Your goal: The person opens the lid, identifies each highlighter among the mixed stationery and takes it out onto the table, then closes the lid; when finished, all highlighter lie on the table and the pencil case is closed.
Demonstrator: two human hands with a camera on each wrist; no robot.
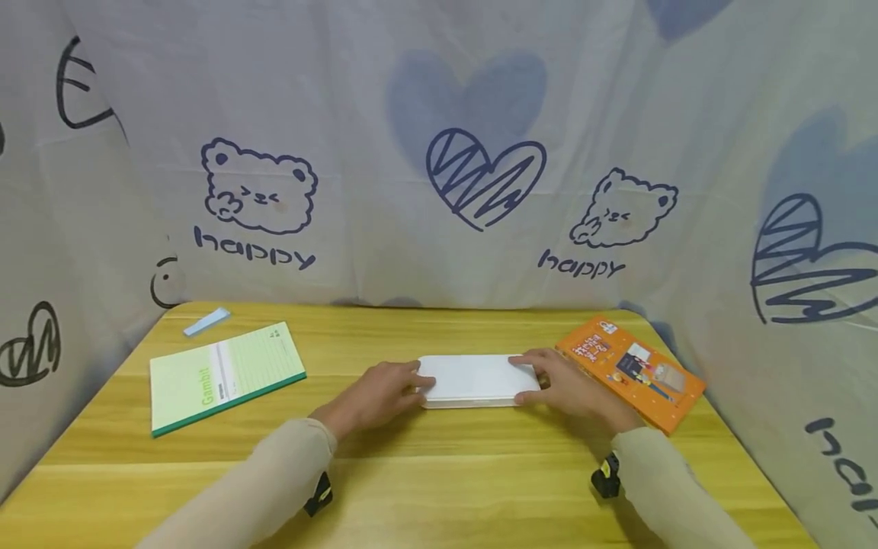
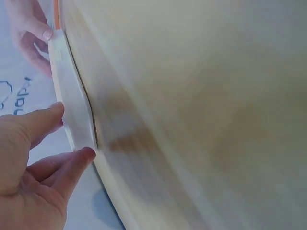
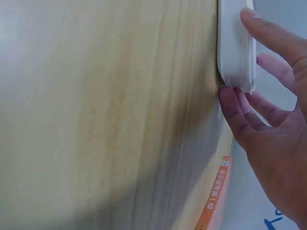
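A flat white rectangular box (image 1: 473, 377) with rounded corners lies in the middle of the wooden table. My left hand (image 1: 384, 389) grips its left end, with the digits spread over the top and the near side. At the opposite end my right hand (image 1: 565, 385) holds the box between thumb and fingers. In the left wrist view, thumb and fingertips pinch the end of the white box (image 2: 74, 100). The right wrist view has the thumb on the box (image 3: 235, 48) and other fingers against its end and lower edge. What is inside the box is hidden.
A pale green notebook (image 1: 181, 381) marked "Gambit" lies at the left of the table (image 1: 439, 488). Behind it is a small light-blue strip (image 1: 206, 322). An orange book or box (image 1: 627, 374) lies just beyond my right hand. Printed cloth (image 1: 370, 191) hangs around the table.
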